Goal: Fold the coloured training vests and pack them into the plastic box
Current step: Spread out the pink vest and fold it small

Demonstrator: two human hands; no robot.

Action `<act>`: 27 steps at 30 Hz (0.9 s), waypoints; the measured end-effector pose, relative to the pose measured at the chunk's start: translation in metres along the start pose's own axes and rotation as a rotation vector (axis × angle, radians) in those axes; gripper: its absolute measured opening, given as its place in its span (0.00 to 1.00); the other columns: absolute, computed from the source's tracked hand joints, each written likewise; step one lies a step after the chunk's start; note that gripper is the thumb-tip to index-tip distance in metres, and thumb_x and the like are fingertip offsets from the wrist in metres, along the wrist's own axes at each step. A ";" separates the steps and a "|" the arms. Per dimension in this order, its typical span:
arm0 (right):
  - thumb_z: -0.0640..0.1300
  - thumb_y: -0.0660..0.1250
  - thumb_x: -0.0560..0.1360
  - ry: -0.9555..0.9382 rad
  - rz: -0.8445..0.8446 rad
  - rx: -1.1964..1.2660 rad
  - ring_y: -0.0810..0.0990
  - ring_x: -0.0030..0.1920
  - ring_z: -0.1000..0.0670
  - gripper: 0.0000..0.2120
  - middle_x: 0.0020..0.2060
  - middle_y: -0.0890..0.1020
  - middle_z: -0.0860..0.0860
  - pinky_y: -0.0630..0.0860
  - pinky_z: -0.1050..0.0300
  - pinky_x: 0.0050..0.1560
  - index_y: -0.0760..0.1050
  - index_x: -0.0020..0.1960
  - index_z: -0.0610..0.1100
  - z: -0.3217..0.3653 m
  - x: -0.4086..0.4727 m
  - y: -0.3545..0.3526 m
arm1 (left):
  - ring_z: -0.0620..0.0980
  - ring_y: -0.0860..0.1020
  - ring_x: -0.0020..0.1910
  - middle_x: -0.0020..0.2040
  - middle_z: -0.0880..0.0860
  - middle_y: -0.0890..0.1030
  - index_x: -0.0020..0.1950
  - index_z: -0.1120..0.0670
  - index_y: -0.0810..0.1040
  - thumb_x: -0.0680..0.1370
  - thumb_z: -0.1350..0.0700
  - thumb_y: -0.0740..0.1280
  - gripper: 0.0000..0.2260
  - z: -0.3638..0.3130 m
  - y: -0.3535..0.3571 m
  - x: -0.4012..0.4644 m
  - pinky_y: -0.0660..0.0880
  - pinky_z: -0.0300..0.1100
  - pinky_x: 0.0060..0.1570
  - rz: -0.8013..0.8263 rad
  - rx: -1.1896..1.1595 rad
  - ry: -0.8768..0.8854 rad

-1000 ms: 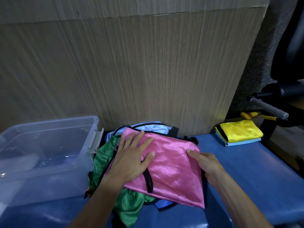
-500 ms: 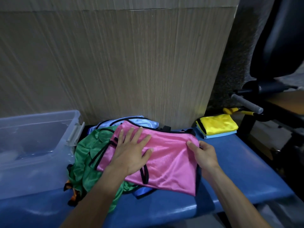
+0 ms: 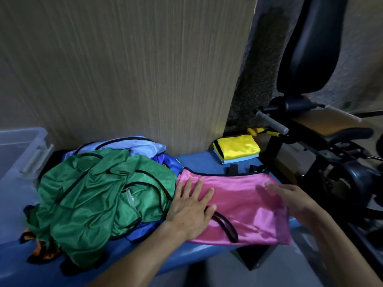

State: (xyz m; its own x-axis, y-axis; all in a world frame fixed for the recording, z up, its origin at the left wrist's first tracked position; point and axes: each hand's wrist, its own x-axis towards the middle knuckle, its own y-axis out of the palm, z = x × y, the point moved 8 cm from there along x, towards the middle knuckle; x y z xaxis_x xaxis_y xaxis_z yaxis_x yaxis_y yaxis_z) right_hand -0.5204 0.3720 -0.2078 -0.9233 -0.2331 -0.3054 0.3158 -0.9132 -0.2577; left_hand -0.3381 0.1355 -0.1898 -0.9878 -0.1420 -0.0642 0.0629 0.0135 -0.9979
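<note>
Slid off the pile, pink vest (image 3: 238,204) now lies on blue bench (image 3: 196,160).

The pink vest (image 3: 244,206) is shiny with black edging. Left of it, the green vest (image 3: 99,195) has thin black trim, and under that one pale blue and dark blue cloth shows. Behind the pink vest lies a folded yellow vest (image 3: 238,147) with a black band, on a light blue one. The bench (image 3: 199,162) is blue.
</note>
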 end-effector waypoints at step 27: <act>0.35 0.71 0.66 -0.077 0.415 0.227 0.84 0.47 0.38 0.29 0.54 0.84 0.36 0.83 0.49 0.45 0.77 0.67 0.41 0.085 -0.081 0.058 | 0.40 0.81 0.50 0.53 0.44 0.84 0.61 0.47 0.83 0.81 0.48 0.68 0.11 0.021 -0.055 0.028 0.75 0.42 0.54 -0.222 -0.743 0.153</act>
State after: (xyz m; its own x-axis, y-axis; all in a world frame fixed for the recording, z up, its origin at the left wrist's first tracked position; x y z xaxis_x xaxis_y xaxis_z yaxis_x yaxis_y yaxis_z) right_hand -0.4464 0.3097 -0.1196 -0.7458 -0.6095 -0.2688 0.6131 -0.7858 0.0809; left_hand -0.3661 0.1098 -0.1370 -0.9780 -0.0818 0.1918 -0.1968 0.6661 -0.7194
